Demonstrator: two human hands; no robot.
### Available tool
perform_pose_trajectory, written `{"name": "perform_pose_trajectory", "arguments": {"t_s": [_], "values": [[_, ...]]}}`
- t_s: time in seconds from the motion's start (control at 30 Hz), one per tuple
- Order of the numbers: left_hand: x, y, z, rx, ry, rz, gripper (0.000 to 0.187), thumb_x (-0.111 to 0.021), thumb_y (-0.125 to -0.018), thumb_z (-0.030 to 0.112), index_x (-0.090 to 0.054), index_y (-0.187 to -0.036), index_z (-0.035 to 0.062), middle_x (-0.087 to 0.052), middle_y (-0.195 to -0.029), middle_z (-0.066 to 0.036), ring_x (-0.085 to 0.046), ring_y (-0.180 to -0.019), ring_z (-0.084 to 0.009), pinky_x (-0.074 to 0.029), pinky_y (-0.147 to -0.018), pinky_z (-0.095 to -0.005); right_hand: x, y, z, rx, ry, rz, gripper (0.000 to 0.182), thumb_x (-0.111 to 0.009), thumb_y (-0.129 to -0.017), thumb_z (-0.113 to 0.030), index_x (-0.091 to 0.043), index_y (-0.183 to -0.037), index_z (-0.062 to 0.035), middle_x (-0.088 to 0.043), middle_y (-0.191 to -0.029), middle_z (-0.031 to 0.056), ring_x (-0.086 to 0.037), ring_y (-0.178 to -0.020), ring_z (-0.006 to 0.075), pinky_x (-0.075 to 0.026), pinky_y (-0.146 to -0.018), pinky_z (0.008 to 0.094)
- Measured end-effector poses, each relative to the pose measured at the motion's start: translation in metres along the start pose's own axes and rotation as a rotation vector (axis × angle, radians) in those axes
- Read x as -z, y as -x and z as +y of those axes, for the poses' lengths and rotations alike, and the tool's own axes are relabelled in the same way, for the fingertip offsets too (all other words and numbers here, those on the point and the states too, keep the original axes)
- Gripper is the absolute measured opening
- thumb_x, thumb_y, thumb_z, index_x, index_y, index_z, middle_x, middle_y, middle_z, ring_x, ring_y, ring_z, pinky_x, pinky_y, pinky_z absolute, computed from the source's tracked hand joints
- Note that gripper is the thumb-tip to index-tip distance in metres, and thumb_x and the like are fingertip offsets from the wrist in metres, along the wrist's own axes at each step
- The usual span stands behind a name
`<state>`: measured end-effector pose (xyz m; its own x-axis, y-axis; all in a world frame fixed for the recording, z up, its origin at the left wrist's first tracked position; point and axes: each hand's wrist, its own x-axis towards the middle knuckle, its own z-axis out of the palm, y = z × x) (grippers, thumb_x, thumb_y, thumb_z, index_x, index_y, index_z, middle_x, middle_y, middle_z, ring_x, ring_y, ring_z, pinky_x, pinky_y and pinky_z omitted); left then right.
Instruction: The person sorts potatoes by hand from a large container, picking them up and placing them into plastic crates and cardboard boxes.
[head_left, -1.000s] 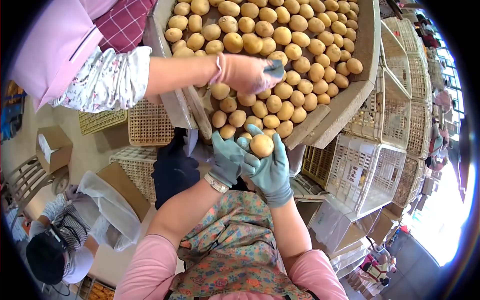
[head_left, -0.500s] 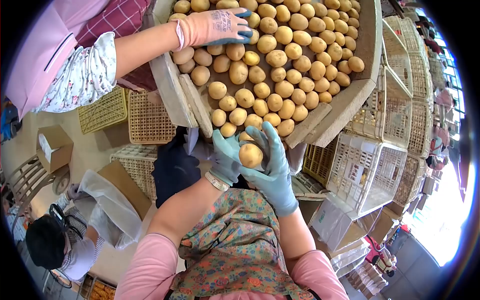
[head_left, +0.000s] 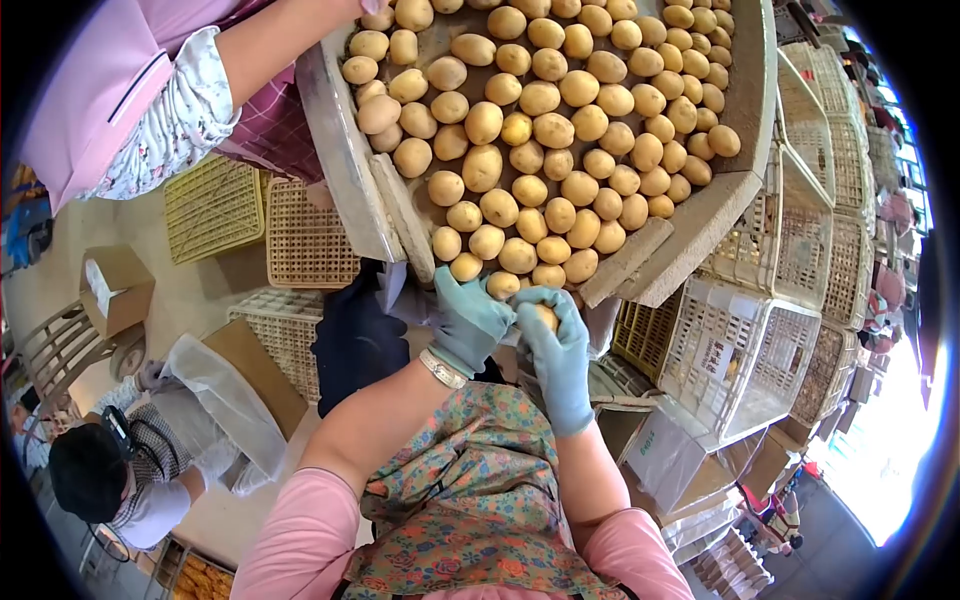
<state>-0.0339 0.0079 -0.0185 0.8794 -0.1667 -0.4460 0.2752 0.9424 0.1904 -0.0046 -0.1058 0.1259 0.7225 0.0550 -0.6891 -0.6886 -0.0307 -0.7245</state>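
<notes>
My left hand (head_left: 470, 322), in a light blue glove, is at the lower edge of the sorting tray (head_left: 650, 285), its fingers closed around a potato (head_left: 502, 286). Close to its right, my right hand (head_left: 556, 350), gloved too, wraps round another potato (head_left: 545, 317), which shows only in part. Many yellow-brown potatoes (head_left: 553, 130) lie on the tray just beyond both hands. The two hands nearly touch at the fingertips.
A co-worker's arm (head_left: 275, 50) reaches over the tray's upper left. Plastic crates (head_left: 310, 235) stand at the left, and white crates (head_left: 735, 350) are stacked at the right. Another person (head_left: 95, 475) is at the lower left by a lined box (head_left: 250, 370).
My hands have moved slightly apart from the single potato held between them; each now has its own potato. The co-worker's gloved hand has moved up, mostly out of view.
</notes>
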Motion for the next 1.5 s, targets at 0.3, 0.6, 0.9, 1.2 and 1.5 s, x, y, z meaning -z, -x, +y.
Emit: {"name": "perform_pose_trajectory", "arguments": {"t_s": [0.3, 0.6, 0.9, 1.2, 1.5], "values": [[-0.005, -0.012, 0.001, -0.1, 0.173, 0.225, 0.068, -0.04, -0.103, 0.053, -0.041, -0.155, 0.0097, -0.045, -0.156, -0.016, -0.05, -0.141, -0.0335, -0.043, -0.118, -0.0515, -0.008, -0.046, 0.002, 0.949, 1.055, 0.273, 0.029, -0.072, -0.092, -0.018, -0.071, -0.12, -0.011, -0.07, -0.123, 0.0112, -0.065, -0.108, 0.0336, -0.052, -0.095, 0.0449], [0.012, -0.004, -0.008, -0.08, 0.461, -0.008, 0.069, -0.038, -0.106, 0.057, -0.036, -0.161, 0.0156, -0.044, -0.157, -0.012, -0.047, -0.143, -0.0286, -0.039, -0.12, -0.046, -0.063, -0.08, -0.01, 1.057, 1.2, 0.188, 0.038, -0.075, -0.085, -0.017, -0.07, -0.122, -0.0121, -0.07, -0.122, 0.005, -0.066, -0.103, 0.028, -0.053, -0.088, 0.0426], [-0.018, -0.006, -0.005, -0.12, 0.167, 0.151, 0.076, -0.036, -0.105, 0.064, -0.031, -0.164, 0.0165, -0.039, -0.162, -0.013, -0.041, -0.149, -0.0288, -0.034, -0.124, -0.0449, -0.068, -0.105, -0.007, 0.977, 1.568, 0.128, 0.059, -0.076, -0.081, -0.021, -0.055, -0.136, -0.0138, -0.061, -0.118, 0.0027, -0.06, -0.098, 0.0236, -0.048, -0.075, 0.04], [-0.025, -0.002, 0.008, -0.101, 0.039, 0.017, 0.062, -0.038, -0.107, 0.052, -0.039, -0.156, 0.0135, -0.042, -0.159, -0.013, -0.044, -0.147, -0.0351, -0.038, -0.121, -0.0589, 0.068, 0.016, -0.015, 0.318, 0.447, -0.005, 0.045, -0.073, -0.084, -0.006, -0.07, -0.129, -0.0045, -0.069, -0.12, 0.0083, -0.066, -0.106, 0.0193, -0.056, -0.093, 0.0355], [-0.03, -0.007, 0.01, -0.015, 0.408, 0.132, 0.065, -0.039, -0.105, 0.056, -0.04, -0.157, 0.0156, -0.04, -0.162, -0.012, -0.039, -0.15, -0.0382, -0.034, -0.121, -0.0642, 0.186, 0.005, -0.006, 0.579, -0.676, -0.006, 0.047, -0.058, -0.107, -0.026, -0.055, -0.147, -0.0014, -0.066, -0.136, 0.0149, -0.068, -0.113, 0.0225, -0.055, -0.096, 0.0296]]}}
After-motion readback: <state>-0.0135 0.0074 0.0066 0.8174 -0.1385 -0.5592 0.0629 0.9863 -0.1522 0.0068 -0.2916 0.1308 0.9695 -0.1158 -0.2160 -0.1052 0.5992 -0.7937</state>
